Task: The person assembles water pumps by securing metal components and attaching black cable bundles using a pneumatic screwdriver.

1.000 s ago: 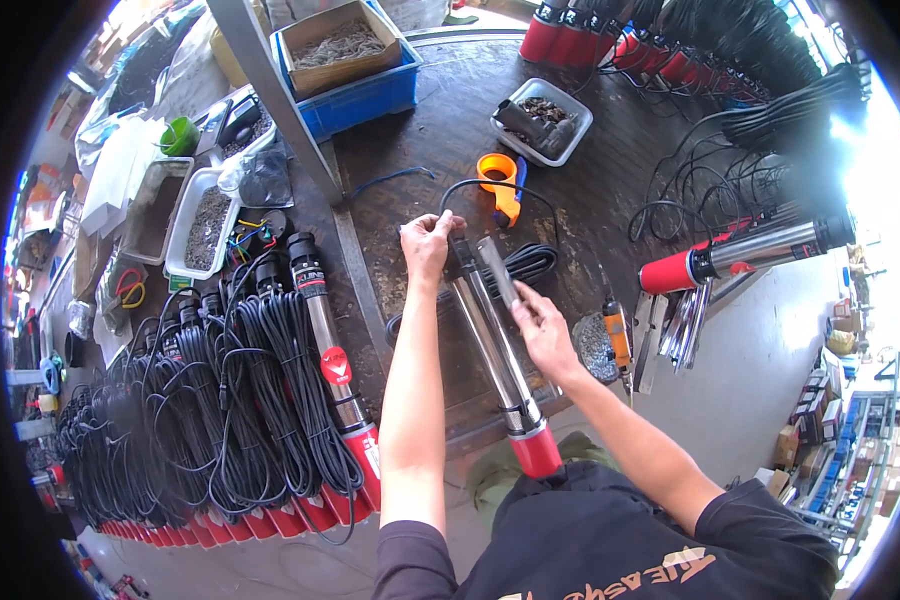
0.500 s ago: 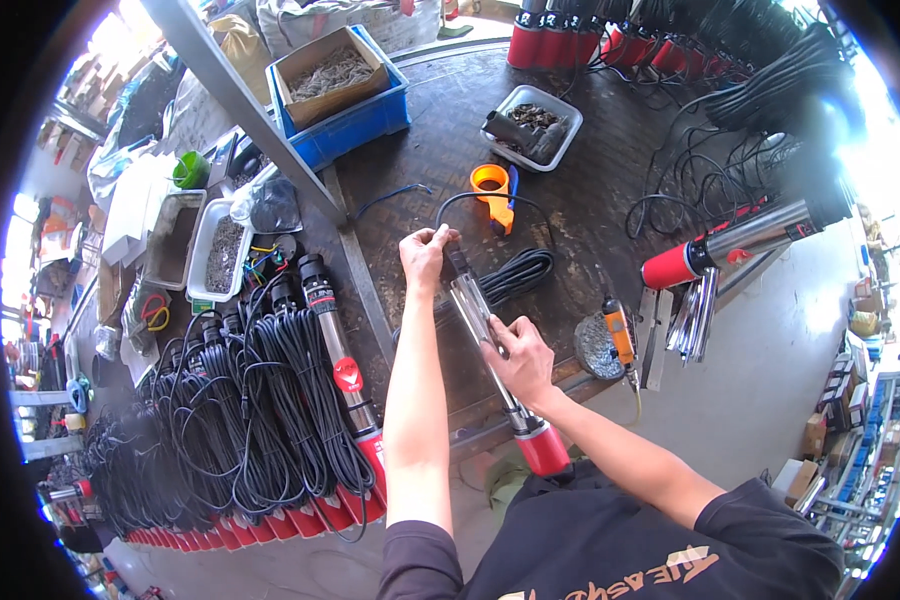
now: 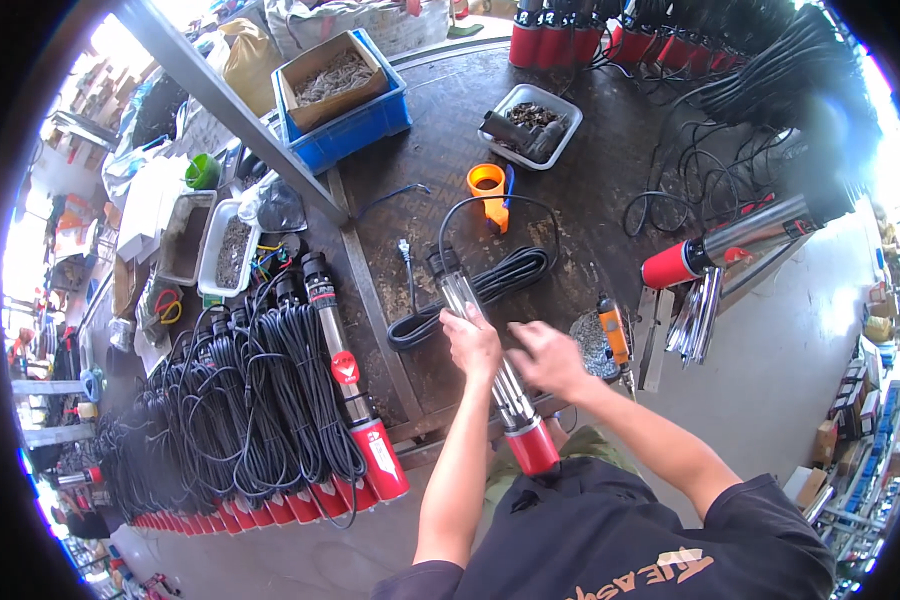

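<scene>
A long shiny metal submersible pump (image 3: pixel 511 396) slants over the table's near edge, its red end against my shirt and its black cap toward the table's middle. My left hand (image 3: pixel 473 346) is closed round the middle of its metal body. Just right of the tube hovers my right hand (image 3: pixel 552 362), slightly blurred, fingers stretched apart and holding nothing. The pump's black cable loops from the cap to a tied cable coil (image 3: pixel 515 277) lying beneath and beside the pump. A pale plug (image 3: pixel 404 250) shows at the left of the coil.
An orange electric screwdriver (image 3: pixel 613 330) stands by a round tray of small metal parts (image 3: pixel 590 345) at right. Orange tape dispenser (image 3: pixel 487 182), white bin (image 3: pixel 560 103) and blue crate (image 3: pixel 398 112) sit farther back. Finished-looking pumps with coiled cables (image 3: pixel 260 400) line the left; another pump (image 3: pixel 730 240) lies right.
My left hand has shifted from the pump's capped end down to its middle. My right hand has come off the tube to the right. The plug and more of the coil are now uncovered.
</scene>
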Available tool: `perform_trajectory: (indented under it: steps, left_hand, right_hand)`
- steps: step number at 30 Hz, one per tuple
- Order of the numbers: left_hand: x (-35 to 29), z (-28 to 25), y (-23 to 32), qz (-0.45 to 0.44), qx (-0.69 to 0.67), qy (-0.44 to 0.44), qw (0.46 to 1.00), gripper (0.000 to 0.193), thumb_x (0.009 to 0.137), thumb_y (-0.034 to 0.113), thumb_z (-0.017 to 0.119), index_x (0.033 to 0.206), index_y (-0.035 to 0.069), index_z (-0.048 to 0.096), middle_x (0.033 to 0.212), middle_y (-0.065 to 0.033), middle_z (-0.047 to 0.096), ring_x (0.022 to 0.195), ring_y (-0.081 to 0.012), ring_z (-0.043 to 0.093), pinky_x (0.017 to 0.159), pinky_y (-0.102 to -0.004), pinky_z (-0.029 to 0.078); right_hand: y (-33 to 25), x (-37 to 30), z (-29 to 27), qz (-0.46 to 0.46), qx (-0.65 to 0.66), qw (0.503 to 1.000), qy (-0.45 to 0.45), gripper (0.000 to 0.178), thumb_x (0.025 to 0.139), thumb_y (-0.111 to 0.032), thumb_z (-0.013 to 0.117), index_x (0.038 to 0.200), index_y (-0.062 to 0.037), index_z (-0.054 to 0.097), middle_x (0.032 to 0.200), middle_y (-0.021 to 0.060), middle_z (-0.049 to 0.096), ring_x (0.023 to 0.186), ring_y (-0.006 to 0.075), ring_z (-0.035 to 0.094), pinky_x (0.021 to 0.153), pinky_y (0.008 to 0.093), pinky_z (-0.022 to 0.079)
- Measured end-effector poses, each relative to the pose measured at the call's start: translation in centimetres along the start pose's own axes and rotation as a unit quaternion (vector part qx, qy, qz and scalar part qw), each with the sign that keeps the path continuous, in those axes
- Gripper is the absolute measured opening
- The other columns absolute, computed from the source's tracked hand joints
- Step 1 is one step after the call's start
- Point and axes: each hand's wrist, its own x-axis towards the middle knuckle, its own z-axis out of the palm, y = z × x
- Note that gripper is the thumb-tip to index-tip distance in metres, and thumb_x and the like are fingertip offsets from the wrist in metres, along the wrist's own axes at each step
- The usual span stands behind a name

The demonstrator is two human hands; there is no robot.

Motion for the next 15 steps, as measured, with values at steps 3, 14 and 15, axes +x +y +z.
perform_trajectory:
  steps: [3,14,15]
  left_hand:
    - [-0.4,1.1,0.1,0.043,0.018,0.081,0.996,0.057,0.103,0.041,0.045,0.143,0.002,0.032,0.116,-0.0300,0.062,0.099,-0.0496,0.063,0.086,-0.0557,0.050]
    - [-0.3,1.1,0.0,0.082,0.075,0.073,0.991,0.066,0.104,0.040,0.042,0.160,0.019,0.014,0.106,-0.0289,0.063,0.090,-0.0475,0.065,0.082,-0.0558,0.052]
    - [-0.2,1.1,0.0,0.083,0.074,0.070,0.991,0.067,0.104,0.039,0.042,0.161,0.019,0.012,0.105,-0.0290,0.064,0.090,-0.0473,0.066,0.082,-0.0557,0.052]
  right_hand:
    - [7.5,-2.7,-2.7,0.067,-0.159,0.984,-0.045,0.015,0.088,-0.018,0.063,0.097,-0.0065,0.066,0.093,0.0159,0.069,0.089,0.0327,0.069,0.075,0.0456,0.056]
    - [13.3,-5.2,-4.5,-0.135,-0.252,0.954,-0.086,0.009,0.083,-0.011,0.056,0.075,-0.0099,0.060,0.073,0.0087,0.063,0.067,0.0277,0.068,0.056,0.0410,0.054]
    - [13.1,-5.1,-4.8,-0.133,-0.249,0.956,-0.075,0.011,0.083,-0.011,0.055,0.074,-0.0100,0.060,0.072,0.0089,0.063,0.066,0.0280,0.068,0.056,0.0411,0.054]
